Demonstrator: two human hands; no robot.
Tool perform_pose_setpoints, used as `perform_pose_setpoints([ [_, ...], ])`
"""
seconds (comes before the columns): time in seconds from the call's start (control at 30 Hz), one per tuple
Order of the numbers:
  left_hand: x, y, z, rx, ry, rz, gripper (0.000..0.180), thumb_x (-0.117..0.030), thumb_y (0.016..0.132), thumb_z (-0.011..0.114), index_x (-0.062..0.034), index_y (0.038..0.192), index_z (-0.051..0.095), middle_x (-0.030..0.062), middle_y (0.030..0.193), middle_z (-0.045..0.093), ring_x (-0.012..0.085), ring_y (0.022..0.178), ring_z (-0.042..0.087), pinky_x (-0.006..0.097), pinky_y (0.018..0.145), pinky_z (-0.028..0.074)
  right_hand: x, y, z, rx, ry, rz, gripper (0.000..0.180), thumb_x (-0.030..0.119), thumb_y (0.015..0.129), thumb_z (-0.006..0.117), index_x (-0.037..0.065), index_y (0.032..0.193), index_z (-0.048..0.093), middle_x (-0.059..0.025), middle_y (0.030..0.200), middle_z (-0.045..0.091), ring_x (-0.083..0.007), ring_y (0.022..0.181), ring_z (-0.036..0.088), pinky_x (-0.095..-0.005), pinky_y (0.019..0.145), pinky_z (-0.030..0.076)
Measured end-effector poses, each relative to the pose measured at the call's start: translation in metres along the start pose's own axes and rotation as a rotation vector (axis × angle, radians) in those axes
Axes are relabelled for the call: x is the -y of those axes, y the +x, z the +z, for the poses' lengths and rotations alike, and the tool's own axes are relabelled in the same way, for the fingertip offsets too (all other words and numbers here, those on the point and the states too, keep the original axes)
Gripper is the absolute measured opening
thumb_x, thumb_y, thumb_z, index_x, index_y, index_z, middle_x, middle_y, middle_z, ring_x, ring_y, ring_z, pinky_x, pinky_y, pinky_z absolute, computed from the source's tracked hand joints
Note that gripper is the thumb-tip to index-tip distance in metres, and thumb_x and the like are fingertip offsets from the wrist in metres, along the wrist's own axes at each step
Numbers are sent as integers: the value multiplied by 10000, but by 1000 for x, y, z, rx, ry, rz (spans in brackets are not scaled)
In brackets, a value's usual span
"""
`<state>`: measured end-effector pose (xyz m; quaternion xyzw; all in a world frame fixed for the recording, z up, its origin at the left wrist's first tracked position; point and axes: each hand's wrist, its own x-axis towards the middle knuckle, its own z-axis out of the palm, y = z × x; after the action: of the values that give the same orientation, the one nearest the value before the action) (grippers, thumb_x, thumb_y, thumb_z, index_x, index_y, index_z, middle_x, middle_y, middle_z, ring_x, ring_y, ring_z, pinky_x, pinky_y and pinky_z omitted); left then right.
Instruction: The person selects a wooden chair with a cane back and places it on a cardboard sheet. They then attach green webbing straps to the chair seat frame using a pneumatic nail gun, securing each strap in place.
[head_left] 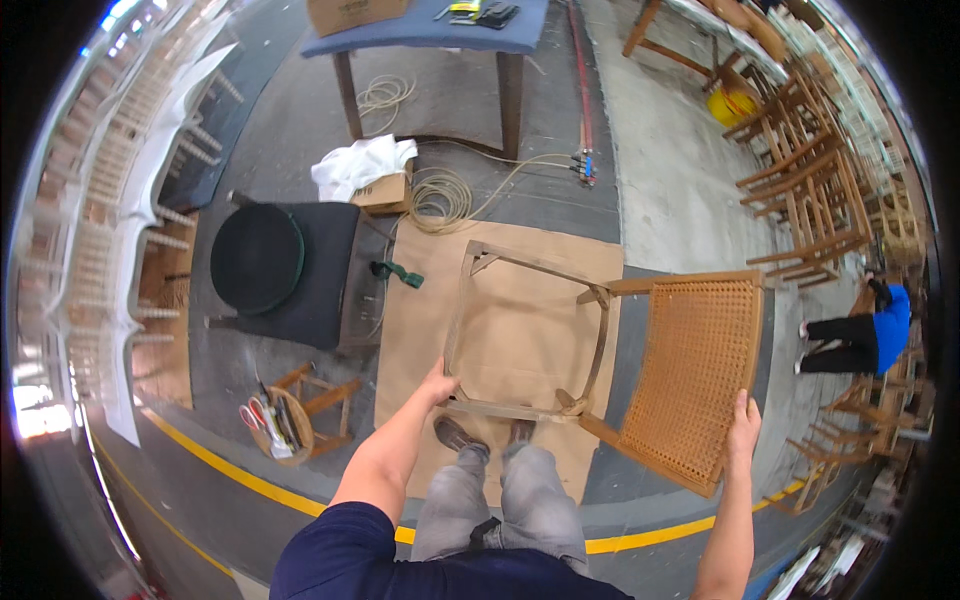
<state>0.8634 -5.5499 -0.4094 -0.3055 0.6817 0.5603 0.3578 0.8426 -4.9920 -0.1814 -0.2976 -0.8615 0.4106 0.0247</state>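
Note:
A wooden chair lies between my hands, its open seat frame (pixel 520 411) to the left and its woven cane backrest (pixel 690 375) to the right. No seat panel fills the frame; cardboard shows through it. My left hand (pixel 438 384) is closed around the near left corner of the frame. At the far end of the backrest, my right hand (pixel 743 428) grips the outer rail, its fingers partly hidden behind the wood. Beneath the frame is a flat cardboard sheet (pixel 410 330) on the floor.
To the left, a round dark cushion (pixel 257 258) rests on a dark padded seat (pixel 330 300). A small stool (pixel 325 400) holds tools. Ahead are a coiled hose (pixel 441 200), a white cloth (pixel 362 166) and a blue-topped table (pixel 430 30). Wooden chairs (pixel 805 190) and a person (pixel 885 330) are at right.

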Motion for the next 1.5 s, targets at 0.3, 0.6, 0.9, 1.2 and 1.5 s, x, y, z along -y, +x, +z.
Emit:
perform_pose_setpoints([
  [0.3,7,-97,-89,-157,267,-318,602,-257,947,690,-50,1499,568,206,1400,666,285,1280,651,368,1080,498,43,-23,35,13,36,23,366,347,1091,602,-14,1076,652,-23,924,626,-130,873,525,-325,813,464],
  [0.6,-83,-23,-241,-403,516,-101,524,-344,969,684,-36,1391,638,231,1286,709,342,1213,682,423,1054,515,28,-27,35,-127,-404,97,461,390,1110,530,-37,1277,580,-192,1070,677,-317,1001,620,-405,893,486],
  [0.9,-222,284,-282,-192,1503,263,624,-359,888,754,-124,1438,578,154,1408,608,365,1337,547,543,1103,426,43,-57,63,-423,-913,44,527,333,1133,474,-26,1518,460,-261,1499,537,-407,1382,515,-454,1168,382],
  [1.2,-212,367,-271,-70,1753,-206,710,-453,940,660,-147,1557,487,199,1501,582,363,1417,534,508,1168,408,96,-261,512,216,626,905,264,190,1062,620,35,1264,687,-104,1117,734,-213,981,711,-355,908,556],
  [1.5,-194,384,-305,116,2032,-251,697,-430,885,690,-95,1476,535,254,1408,635,437,1331,586,494,1121,470,21,-340,785,1102,653,1454,595,472,1048,586,62,1476,537,-173,1352,622,-338,1265,605,-535,1042,502],
])
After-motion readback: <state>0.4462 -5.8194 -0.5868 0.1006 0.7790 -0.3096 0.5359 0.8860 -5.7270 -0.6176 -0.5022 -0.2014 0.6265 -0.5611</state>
